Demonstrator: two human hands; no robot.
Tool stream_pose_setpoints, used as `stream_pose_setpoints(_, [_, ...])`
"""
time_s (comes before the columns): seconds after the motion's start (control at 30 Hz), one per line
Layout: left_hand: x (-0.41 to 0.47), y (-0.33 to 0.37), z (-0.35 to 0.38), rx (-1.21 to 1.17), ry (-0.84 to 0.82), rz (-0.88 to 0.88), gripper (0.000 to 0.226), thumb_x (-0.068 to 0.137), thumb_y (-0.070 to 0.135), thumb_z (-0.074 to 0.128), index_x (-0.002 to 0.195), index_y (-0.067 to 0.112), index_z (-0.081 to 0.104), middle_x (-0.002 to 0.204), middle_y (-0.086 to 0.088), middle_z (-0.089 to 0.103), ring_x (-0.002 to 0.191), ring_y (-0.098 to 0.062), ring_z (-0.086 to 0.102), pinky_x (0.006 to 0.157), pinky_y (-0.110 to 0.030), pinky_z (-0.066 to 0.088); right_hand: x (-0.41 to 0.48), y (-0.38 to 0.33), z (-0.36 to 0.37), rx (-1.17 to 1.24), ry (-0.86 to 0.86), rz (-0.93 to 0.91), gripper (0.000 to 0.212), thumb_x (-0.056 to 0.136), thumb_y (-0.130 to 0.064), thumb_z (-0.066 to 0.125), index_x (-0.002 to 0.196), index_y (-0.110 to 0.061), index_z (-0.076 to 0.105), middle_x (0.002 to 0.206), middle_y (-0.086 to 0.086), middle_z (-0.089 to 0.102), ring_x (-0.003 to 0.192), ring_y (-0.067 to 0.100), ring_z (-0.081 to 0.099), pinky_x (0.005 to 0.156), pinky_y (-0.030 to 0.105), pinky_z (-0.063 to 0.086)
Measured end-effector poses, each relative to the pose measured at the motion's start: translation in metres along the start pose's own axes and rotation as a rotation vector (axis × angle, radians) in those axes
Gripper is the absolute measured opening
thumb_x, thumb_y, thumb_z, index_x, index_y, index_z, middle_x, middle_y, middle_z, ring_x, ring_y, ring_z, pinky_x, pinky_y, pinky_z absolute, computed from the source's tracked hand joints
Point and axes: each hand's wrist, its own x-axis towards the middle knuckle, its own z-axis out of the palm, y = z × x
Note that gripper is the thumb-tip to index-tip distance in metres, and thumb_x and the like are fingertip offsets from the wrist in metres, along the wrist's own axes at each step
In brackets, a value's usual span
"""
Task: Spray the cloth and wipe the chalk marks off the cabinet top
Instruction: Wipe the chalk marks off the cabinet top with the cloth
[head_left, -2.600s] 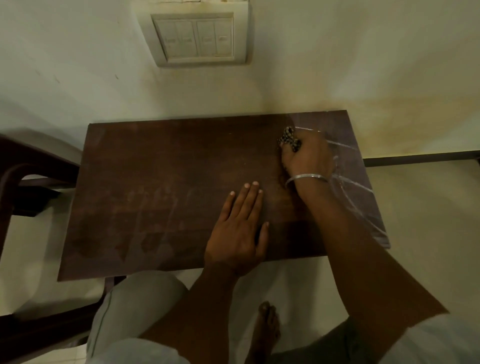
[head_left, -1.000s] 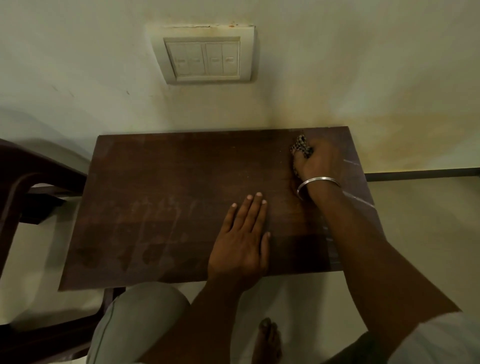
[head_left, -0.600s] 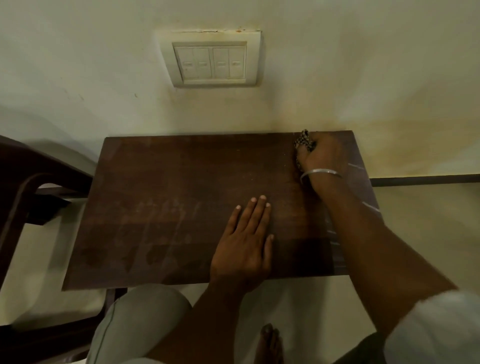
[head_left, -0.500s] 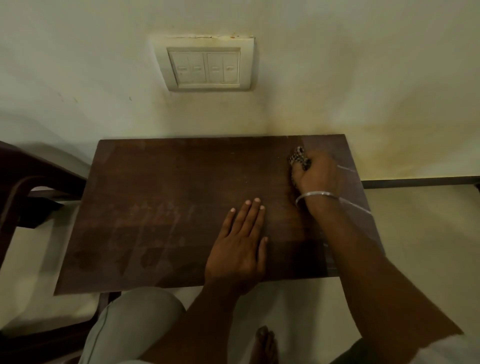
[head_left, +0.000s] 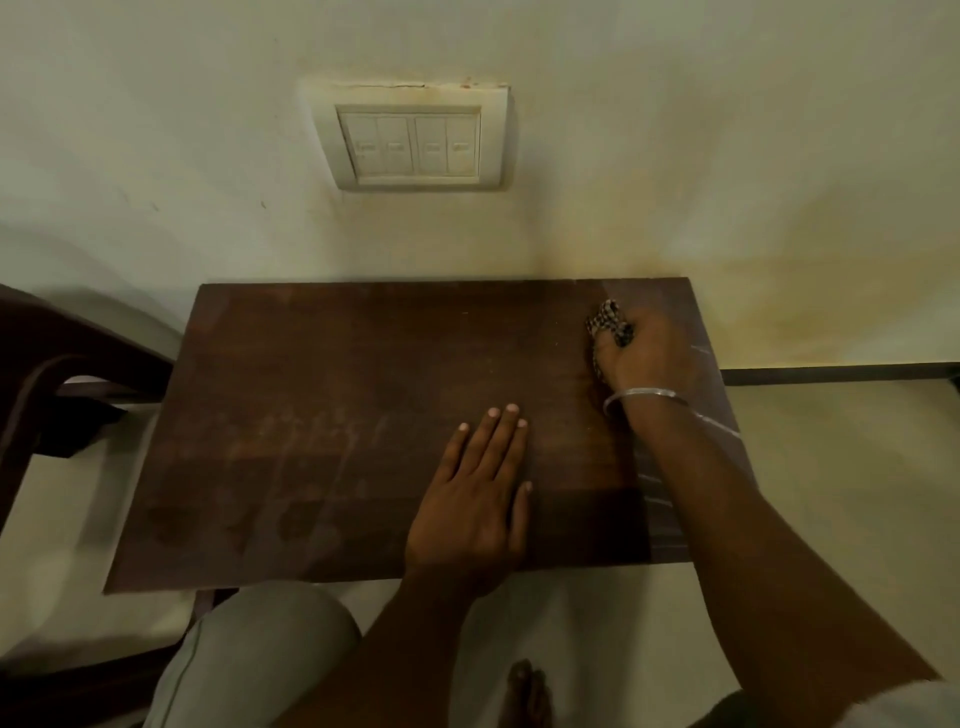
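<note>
The dark brown cabinet top (head_left: 337, 395) fills the middle of the head view, with damp smears on its left half. My right hand (head_left: 649, 353) grips a bunched, speckled cloth (head_left: 608, 322) and presses it on the far right part of the top. White chalk marks (head_left: 717, 423) show beside and under my right forearm, along the right edge. My left hand (head_left: 475, 499) lies flat on the wood near the front edge, fingers straight. No spray bottle is in view.
A cream wall with a switch plate (head_left: 413, 140) rises right behind the cabinet. A dark chair (head_left: 47, 384) stands at the left. My knee (head_left: 249, 660) and bare foot (head_left: 524, 691) are below the front edge, on a pale floor.
My right hand has rubbed the cloth back and forth over the far right corner, and fewer chalk lines show there than 2.6 s ago. My left hand has stayed flat in place.
</note>
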Motion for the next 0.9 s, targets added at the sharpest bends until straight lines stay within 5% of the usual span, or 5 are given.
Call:
stream_pose_setpoints(0.23, [0.001, 0.001, 0.0, -0.004, 0.004, 0.006, 0.06, 0.103, 0.041, 0.027, 0.157, 0.015, 0.025, 0.166, 0.0, 0.016, 0.154, -0.011, 0.004, 0.125, -0.039, 0.009, 0.04, -0.01, -0.009, -0.011, -0.017, -0.051, 0.022, 0.085, -0.031, 0.061, 0.09, -0.013, 0.071, 0.088, 0.011, 0.07, 0.082, 0.031, 0.064, 0.066, 0.034, 0.053])
stream_pose_setpoints(0.37, [0.0, 0.002, -0.001, -0.008, 0.011, 0.009, 0.06, 0.103, 0.04, 0.027, 0.157, 0.015, 0.026, 0.166, 0.0, 0.017, 0.154, -0.011, 0.005, 0.125, -0.04, 0.01, 0.028, -0.009, -0.007, -0.001, 0.009, -0.013, 0.02, 0.086, -0.03, 0.061, 0.089, -0.013, 0.07, 0.087, 0.011, 0.069, 0.082, 0.031, 0.064, 0.061, 0.029, 0.044])
stream_pose_setpoints(0.57, [0.0, 0.002, -0.001, 0.004, 0.0, 0.004, 0.06, 0.103, 0.04, 0.028, 0.157, 0.016, 0.025, 0.166, 0.0, 0.015, 0.154, -0.01, 0.004, 0.126, -0.037, 0.005, -0.025, 0.005, -0.015, -0.057, 0.026, -0.017, 0.03, 0.087, -0.034, 0.065, 0.112, -0.018, 0.067, 0.105, 0.006, 0.066, 0.092, 0.026, 0.062, 0.074, 0.03, 0.046])
stream_pose_setpoints(0.73, [0.0, 0.003, -0.001, -0.001, 0.015, 0.012, 0.059, 0.103, 0.039, 0.03, 0.157, 0.014, 0.028, 0.166, -0.001, 0.018, 0.154, -0.012, 0.007, 0.126, -0.038, 0.007, 0.013, -0.003, -0.007, 0.016, 0.004, 0.014, 0.024, 0.087, -0.033, 0.059, 0.089, -0.012, 0.07, 0.084, 0.008, 0.067, 0.079, 0.027, 0.063, 0.06, 0.029, 0.042])
stream_pose_setpoints(0.9, [0.0, 0.002, 0.0, 0.008, 0.002, 0.011, 0.059, 0.104, 0.04, 0.027, 0.158, 0.015, 0.024, 0.166, 0.0, 0.015, 0.154, -0.011, 0.003, 0.126, -0.038, 0.005, 0.013, -0.007, -0.011, 0.016, -0.008, 0.002, 0.028, 0.087, -0.037, 0.056, 0.097, -0.015, 0.071, 0.093, 0.009, 0.068, 0.086, 0.028, 0.064, 0.067, 0.033, 0.051])
